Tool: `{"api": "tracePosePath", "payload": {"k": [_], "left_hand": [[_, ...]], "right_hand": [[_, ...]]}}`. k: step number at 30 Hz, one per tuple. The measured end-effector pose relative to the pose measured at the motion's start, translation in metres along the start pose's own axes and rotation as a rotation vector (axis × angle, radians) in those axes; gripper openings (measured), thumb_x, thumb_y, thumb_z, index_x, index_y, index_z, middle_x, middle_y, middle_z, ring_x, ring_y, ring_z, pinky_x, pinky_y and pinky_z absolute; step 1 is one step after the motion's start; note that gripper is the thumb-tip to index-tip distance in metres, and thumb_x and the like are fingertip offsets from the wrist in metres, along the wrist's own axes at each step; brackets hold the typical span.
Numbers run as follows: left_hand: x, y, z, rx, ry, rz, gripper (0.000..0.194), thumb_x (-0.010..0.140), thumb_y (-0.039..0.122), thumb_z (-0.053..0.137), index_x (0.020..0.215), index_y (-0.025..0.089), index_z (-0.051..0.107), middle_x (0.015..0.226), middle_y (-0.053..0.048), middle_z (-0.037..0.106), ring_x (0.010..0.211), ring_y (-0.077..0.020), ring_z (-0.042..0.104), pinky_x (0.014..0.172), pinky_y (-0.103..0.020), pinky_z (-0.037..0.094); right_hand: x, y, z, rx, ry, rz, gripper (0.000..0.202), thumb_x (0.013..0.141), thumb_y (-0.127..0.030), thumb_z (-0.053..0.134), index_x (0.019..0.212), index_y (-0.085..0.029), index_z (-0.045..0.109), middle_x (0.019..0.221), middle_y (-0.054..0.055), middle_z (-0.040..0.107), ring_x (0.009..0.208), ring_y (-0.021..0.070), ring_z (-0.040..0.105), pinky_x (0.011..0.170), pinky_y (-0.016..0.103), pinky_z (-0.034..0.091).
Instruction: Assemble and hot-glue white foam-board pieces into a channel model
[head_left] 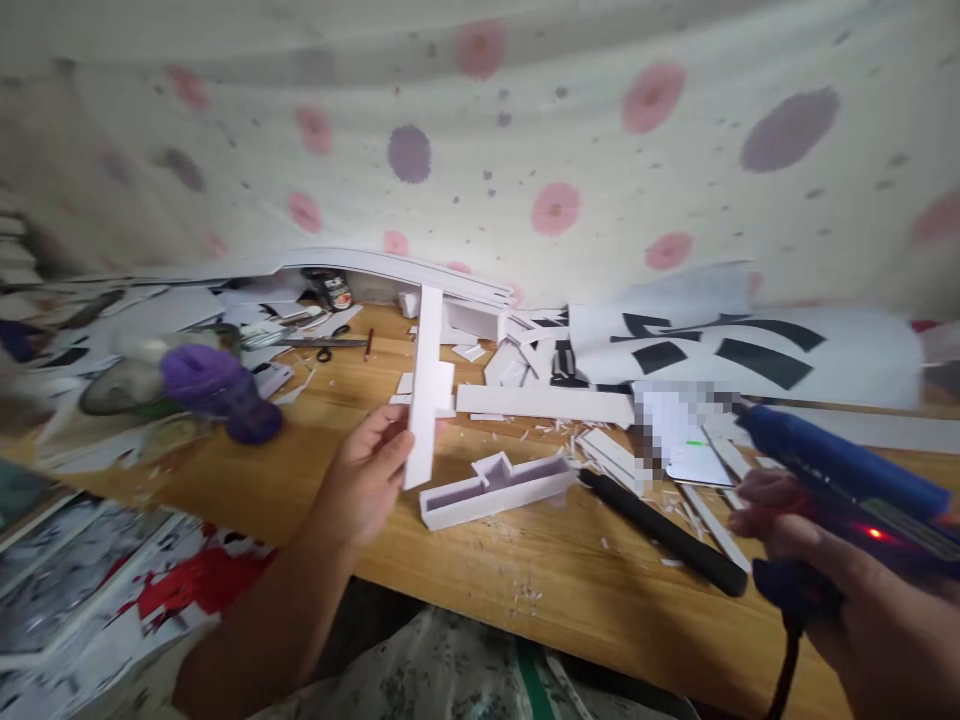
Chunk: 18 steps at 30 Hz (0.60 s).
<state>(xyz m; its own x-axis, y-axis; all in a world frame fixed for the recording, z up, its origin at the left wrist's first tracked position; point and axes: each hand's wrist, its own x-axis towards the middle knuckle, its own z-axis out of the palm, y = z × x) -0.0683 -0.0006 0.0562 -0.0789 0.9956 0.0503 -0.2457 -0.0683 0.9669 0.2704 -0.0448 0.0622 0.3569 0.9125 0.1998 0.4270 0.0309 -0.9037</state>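
Observation:
My left hand [367, 475] pinches the lower part of a long white strip [426, 390], which looks like foam board and stands nearly upright above the table. In my right hand [832, 570] is a blue hot glue gun [847, 455] with a lit red light and a cord below. Its nozzle points left, apart from the strip. Between my hands a narrow white trough-shaped piece [450, 512] with a small raised tab lies on the wooden table [592, 590]. A black-handled tool [667, 530] rests beside its right end, its kind unclear.
White offcuts and shavings lie around a long flat strip [544, 402]. Behind are a paper sheet with black shapes [862, 350] and a phone [701, 462], partly blurred out. To the left are scissors [326, 345] and a purple cup [217, 385]. A spotted curtain [480, 130] hangs behind.

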Motion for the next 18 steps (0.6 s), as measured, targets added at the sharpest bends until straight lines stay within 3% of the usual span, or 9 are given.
{"api": "tracePosePath", "payload": {"k": [3, 6, 8, 11, 14, 18], "left_hand": [[-0.007, -0.005, 0.008, -0.226, -0.035, -0.106, 0.049, 0.062, 0.042, 0.082, 0.099, 0.019, 0.061, 0.079, -0.004, 0.074, 0.077, -0.0174, 0.067, 0.061, -0.023, 0.048], [-0.016, -0.014, 0.011, -0.319, -0.077, -0.132, 0.051, 0.061, 0.040, 0.084, 0.102, 0.021, 0.061, 0.083, -0.003, 0.074, 0.085, -0.0194, 0.068, 0.067, -0.025, 0.051], [-0.021, -0.017, 0.009, -0.328, -0.110, -0.134, 0.050, 0.062, 0.039, 0.083, 0.103, 0.021, 0.061, 0.085, -0.003, 0.073, 0.087, -0.0202, 0.069, 0.067, -0.026, 0.051], [-0.024, -0.017, 0.001, -0.301, -0.112, -0.116, 0.052, 0.062, 0.041, 0.083, 0.104, 0.021, 0.060, 0.082, -0.004, 0.073, 0.083, -0.0196, 0.069, 0.063, -0.024, 0.050], [-0.021, -0.016, -0.014, -0.195, -0.012, -0.027, 0.056, 0.061, 0.045, 0.082, 0.107, 0.021, 0.059, 0.083, -0.004, 0.072, 0.082, -0.0194, 0.068, 0.060, -0.023, 0.049], [-0.019, -0.026, -0.033, 0.001, 0.091, 0.094, 0.047, 0.071, 0.044, 0.074, 0.109, 0.021, 0.058, 0.086, -0.002, 0.071, 0.083, -0.0156, 0.064, 0.066, -0.023, 0.048]], "right_hand": [[-0.020, -0.024, 0.037, 0.334, -0.213, 0.116, 0.028, 0.062, -0.041, 0.077, 0.078, -0.022, 0.063, 0.082, 0.008, 0.069, 0.071, 0.0262, 0.068, 0.063, 0.037, 0.058], [-0.036, -0.040, 0.066, 0.353, -0.377, 0.136, 0.025, 0.067, -0.042, 0.074, 0.081, -0.022, 0.068, 0.083, 0.008, 0.071, 0.075, 0.0251, 0.068, 0.059, 0.032, 0.057], [-0.040, -0.046, 0.078, 0.309, -0.412, 0.105, 0.024, 0.068, -0.042, 0.073, 0.082, -0.023, 0.071, 0.081, 0.007, 0.072, 0.072, 0.0228, 0.067, 0.052, 0.027, 0.053], [-0.040, -0.050, 0.087, 0.268, -0.413, 0.040, 0.023, 0.066, -0.042, 0.075, 0.078, -0.023, 0.072, 0.077, 0.005, 0.072, 0.066, 0.0198, 0.066, 0.051, 0.025, 0.052], [-0.037, -0.045, 0.091, 0.227, -0.446, 0.026, 0.024, 0.066, -0.042, 0.074, 0.080, -0.023, 0.070, 0.074, 0.004, 0.071, 0.066, 0.0194, 0.066, 0.054, 0.026, 0.053], [-0.036, -0.030, 0.095, 0.086, -0.586, -0.094, 0.021, 0.071, -0.041, 0.069, 0.081, -0.022, 0.067, 0.071, 0.003, 0.070, 0.062, 0.0190, 0.065, 0.053, 0.026, 0.053]]}}
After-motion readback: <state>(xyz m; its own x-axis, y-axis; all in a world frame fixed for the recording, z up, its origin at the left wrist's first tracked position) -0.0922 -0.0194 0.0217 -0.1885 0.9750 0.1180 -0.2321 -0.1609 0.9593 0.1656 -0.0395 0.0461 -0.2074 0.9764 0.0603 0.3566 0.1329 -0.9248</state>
